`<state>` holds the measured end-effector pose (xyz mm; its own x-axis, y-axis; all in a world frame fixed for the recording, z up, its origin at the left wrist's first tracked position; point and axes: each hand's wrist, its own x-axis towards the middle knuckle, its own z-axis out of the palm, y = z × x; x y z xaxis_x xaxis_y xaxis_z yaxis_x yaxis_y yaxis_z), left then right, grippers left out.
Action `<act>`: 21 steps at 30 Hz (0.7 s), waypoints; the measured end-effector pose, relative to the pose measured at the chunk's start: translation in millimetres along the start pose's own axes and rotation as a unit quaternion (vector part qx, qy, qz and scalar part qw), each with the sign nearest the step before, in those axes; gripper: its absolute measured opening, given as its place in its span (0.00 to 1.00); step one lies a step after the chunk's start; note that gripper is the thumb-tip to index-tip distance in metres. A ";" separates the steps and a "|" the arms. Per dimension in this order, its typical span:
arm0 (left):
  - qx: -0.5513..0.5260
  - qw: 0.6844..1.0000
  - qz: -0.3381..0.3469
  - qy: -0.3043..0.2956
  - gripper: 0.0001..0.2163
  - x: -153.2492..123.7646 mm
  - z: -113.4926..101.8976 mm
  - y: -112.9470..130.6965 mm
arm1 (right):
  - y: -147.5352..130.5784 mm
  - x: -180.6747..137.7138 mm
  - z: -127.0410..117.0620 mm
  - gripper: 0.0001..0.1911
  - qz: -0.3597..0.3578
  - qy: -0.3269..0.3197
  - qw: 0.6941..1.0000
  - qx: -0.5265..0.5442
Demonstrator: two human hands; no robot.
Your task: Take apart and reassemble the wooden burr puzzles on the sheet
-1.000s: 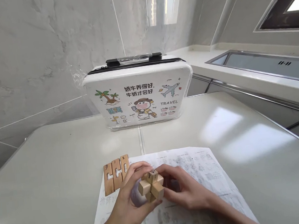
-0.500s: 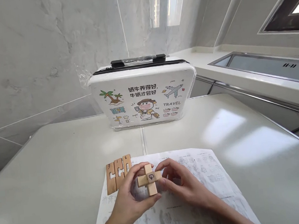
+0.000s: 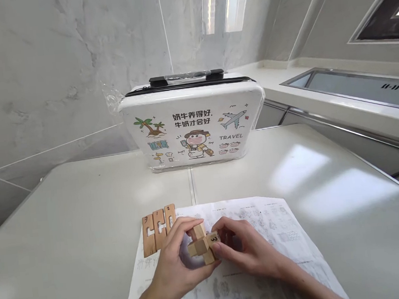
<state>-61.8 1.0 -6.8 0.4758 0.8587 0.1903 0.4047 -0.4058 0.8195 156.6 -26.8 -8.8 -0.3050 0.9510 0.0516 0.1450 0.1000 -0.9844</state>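
A cross-shaped wooden burr puzzle (image 3: 201, 246) of interlocked light bars is held above the printed paper sheet (image 3: 247, 281). My left hand (image 3: 176, 260) curls around its left side, fingertips at the top bar and thumb at the bottom one. On the right, my right hand (image 3: 242, 246) pinches the bar end marked "3" between thumb and fingers. Three flat slotted wooden pieces (image 3: 155, 240), numbered 3, 1 and 2, lie side by side at the sheet's upper left, just beyond my left hand.
A white cartoon-printed case (image 3: 197, 126) in clear plastic stands at the back of the pale table (image 3: 70, 237), against the grey tiled wall. To the right runs a counter (image 3: 277, 78) with an inset glass panel (image 3: 356, 87).
The puzzle has been turned and tilted: the face marked with a looped figure no longer shows, and a "3" now appears on the right end. My right thumb has closed onto that end.
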 end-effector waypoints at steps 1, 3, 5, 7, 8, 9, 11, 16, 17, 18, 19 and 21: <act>0.001 1.000 0.000 -0.003 0.27 0.2 -0.3 -0.4 | -0.1 -0.2 0.1 0.08 0.001 -0.002 1.000 -0.002; 0.002 1.000 0.002 -0.006 0.28 0.6 -0.6 -0.6 | -0.5 -1.0 0.3 0.09 0.001 -0.006 1.000 -0.005; 0.000 1.000 0.007 -0.007 0.29 1.1 -0.3 0.0 | -1.0 -1.9 0.6 0.10 0.003 -0.009 1.000 -0.010; -0.002 1.000 0.015 -0.007 0.29 1.5 0.4 1.1 | -1.4 -2.5 1.1 0.12 0.003 -0.012 0.999 -0.031; -0.001 1.000 0.021 -0.009 0.29 1.7 0.7 1.6 | -1.5 -2.6 1.3 0.13 0.002 -0.014 0.999 -0.046; 0.002 1.000 0.028 -0.009 0.29 1.7 1.0 2.1 | -1.6 -2.7 1.5 0.13 0.001 -0.014 0.998 -0.060; 0.008 0.999 0.040 -0.012 0.30 1.7 1.0 2.6 | -1.8 -2.8 1.3 0.14 -0.002 -0.013 0.997 -0.078; 0.010 0.999 0.030 -0.019 0.31 1.5 -2.1 1.7 | -2.2 -4.0 -0.3 0.13 -0.022 -0.021 0.996 -0.085; 0.009 1.000 0.023 -0.019 0.30 1.5 -2.7 1.2 | -2.0 -4.4 -0.4 0.12 -0.026 -0.022 0.995 -0.090; 0.006 1.000 0.017 -0.020 0.30 1.6 -3.2 0.7 | -1.7 -4.8 -0.3 0.12 -0.030 -0.024 0.995 -0.096; 0.003 1.000 0.011 -0.022 0.30 1.7 -3.6 0.2 | -1.3 -5.2 -0.1 0.12 -0.032 -0.026 0.994 -0.101; -0.005 1.000 0.002 -0.025 0.29 1.9 -3.7 -0.8 | -0.3 -5.7 0.7 0.12 -0.032 -0.033 0.994 -0.104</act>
<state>-64.2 4.1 -5.1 0.5156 0.8404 0.1670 0.3945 -0.4058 0.8244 157.7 -32.4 -8.8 -0.3803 0.9201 0.0944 0.3123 0.2238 -0.9232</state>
